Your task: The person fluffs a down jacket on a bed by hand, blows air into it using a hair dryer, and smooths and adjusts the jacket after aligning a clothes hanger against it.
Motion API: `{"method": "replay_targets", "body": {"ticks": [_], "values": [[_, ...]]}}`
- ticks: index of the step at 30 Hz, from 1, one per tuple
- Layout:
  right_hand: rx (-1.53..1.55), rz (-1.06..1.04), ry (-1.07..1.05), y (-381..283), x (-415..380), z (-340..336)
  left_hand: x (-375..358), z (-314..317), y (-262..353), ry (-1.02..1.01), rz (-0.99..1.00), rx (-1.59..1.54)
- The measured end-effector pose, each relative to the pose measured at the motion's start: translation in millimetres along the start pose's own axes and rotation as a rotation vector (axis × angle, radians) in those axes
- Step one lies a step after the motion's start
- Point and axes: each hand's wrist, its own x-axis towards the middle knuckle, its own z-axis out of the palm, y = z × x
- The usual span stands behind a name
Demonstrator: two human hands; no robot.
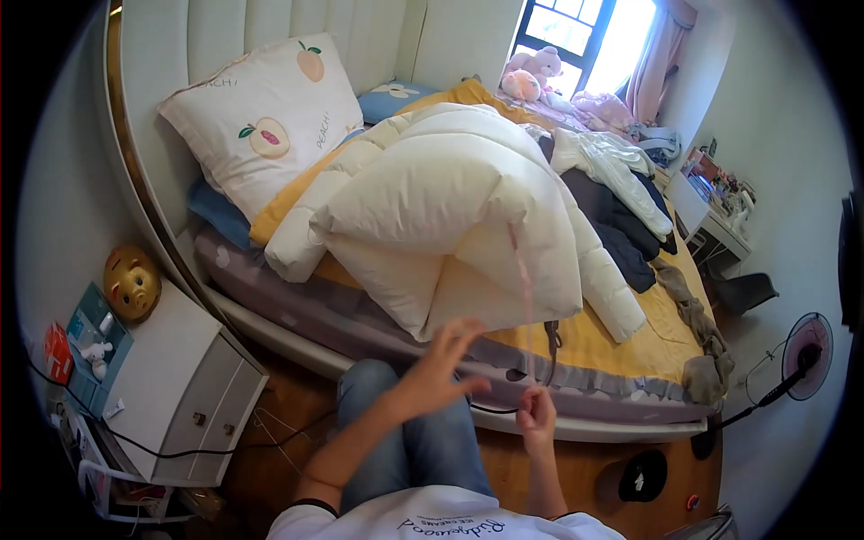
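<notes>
A white puffy down jacket (405, 193) lies spread on the bed in front of my knees, its lower edge bulging toward me. A thin pink ribbon-like strip (526, 301) runs down the jacket's right part and over the bed's side. My right hand (537, 412) is closed in a pinch on the lower end of this strip, beside the mattress edge. To its left, my left hand (445, 367) hovers near the jacket's lower edge with its fingers spread, holding nothing. A dark strap (553, 342) hangs from under the jacket, close to the strip.
A peach-print pillow (261, 135) leans on the headboard. Dark and white clothes (612, 198) lie to the jacket's right. At left stands a white nightstand (184, 360) with a golden pig (132, 283). A fan (804, 358) and a black bin (644, 477) are at right.
</notes>
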Motion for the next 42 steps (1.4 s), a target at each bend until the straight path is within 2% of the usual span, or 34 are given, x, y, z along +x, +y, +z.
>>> {"method": "replay_targets", "body": {"ticks": [2,4,6,8,13,16,18,19,21,22,24,26,27,28,29,30,32,34,36,37,38,39,41,42], "values": [[0.429,-0.052,0.002,-6,4,-8,13,-20,-14,0.302,-0.043,0.253],[0.449,-0.142,0.013,-14,5,-22,34,-45,-18,0.567,0.015,0.499],[0.458,-0.218,0.038,-24,9,-34,61,-69,-16,0.714,0.074,0.687],[0.243,-0.209,0.355,-33,15,-41,85,-87,-8,0.726,0.083,0.723],[-0.13,-0.206,0.418,-19,34,-68,127,-107,-27,0.678,0.196,0.827],[-0.194,-0.207,0.345,-13,41,-64,132,-113,-42,0.567,0.227,0.698],[-0.195,-0.191,0.401,-13,49,-52,131,-122,-26,0.567,0.045,0.409],[-0.236,-0.187,0.419,-13,52,-47,130,-124,-24,0.559,0.036,0.402],[-0.213,-0.125,0.398,-15,54,-44,126,-128,-20,0.513,-0.053,0.04],[-0.183,-0.077,0.375,-14,56,-42,120,-128,-15,0.513,-0.057,0.042],[-0.184,-0.07,0.351,-4,60,-46,96,-122,-2,0.342,0.148,-0.479],[-0.182,-0.057,0.332,4,64,-48,74,-101,21,0.065,0.495,-0.79],[-0.233,-0.083,0.336,7,65,-48,64,-86,33,-0.04,0.572,-0.996],[-0.283,-0.11,0.336,8,67,-48,55,-78,44,-0.126,0.682,-1.053],[-0.408,-0.065,0.299,-2,66,-48,48,-54,62,0.093,0.816,-1.143],[-0.4,-0.055,0.289,-7,68,-47,43,-35,79,0.32,0.946,-1.218],[-0.501,-0.11,0.308,-13,70,-46,36,-39,102,0.343,0.922,-1.286],[-0.308,-0.149,0.321,-14,73,-65,35,-40,108,0.367,0.891,-1.363],[-0.132,-0.249,0.394,-27,85,-84,48,-45,97,0.298,1.16,-1.095],[-0.056,-0.311,0.438,-37,90,-92,50,-37,108,0.556,1.098,-1.019],[-0.003,-0.391,0.398,-46,98,-102,42,-37,106,0.542,1.093,-1.006],[0.048,-0.468,0.36,-56,105,-106,30,-38,98,0.427,0.992,-1.014],[0.02,-0.447,0.418,-80,118,-92,8,-33,79,0.2,0.76,-0.983],[-0.079,-0.317,0.504,-68,129,-97,-2,-28,69,0.088,0.636,-0.943]]}}
